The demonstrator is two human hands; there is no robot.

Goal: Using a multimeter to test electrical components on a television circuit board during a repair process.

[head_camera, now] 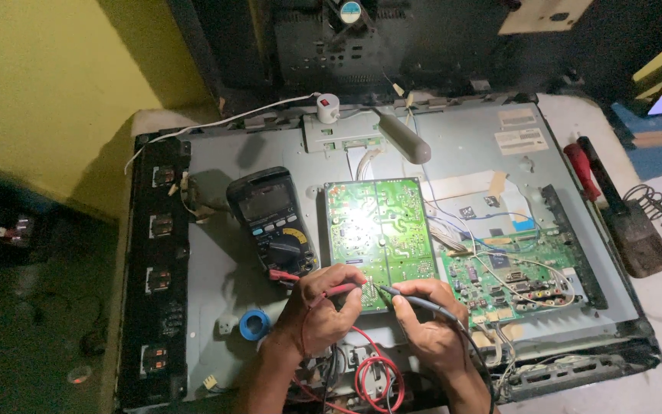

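Near the front edge of the opened television's metal back panel (pixel 453 146), the left hand (pixel 317 307) pinches a red probe (pixel 344 289) and the right hand (pixel 432 326) pinches a black probe (pixel 415 297), both tips pressed onto the near edge of the glossy green circuit board (pixel 377 230). The step in hand looks like taking a reading; the next move likely calls for steady tips and a glance at the dark meter (pixel 273 222) lying just left of the board. Red leads (pixel 373 372) coil loosely by the wrists. A second green board (pixel 503 280), studded with small parts, sits toward the right edge, and a blue tape roll (pixel 253 325) lies left of the hands.
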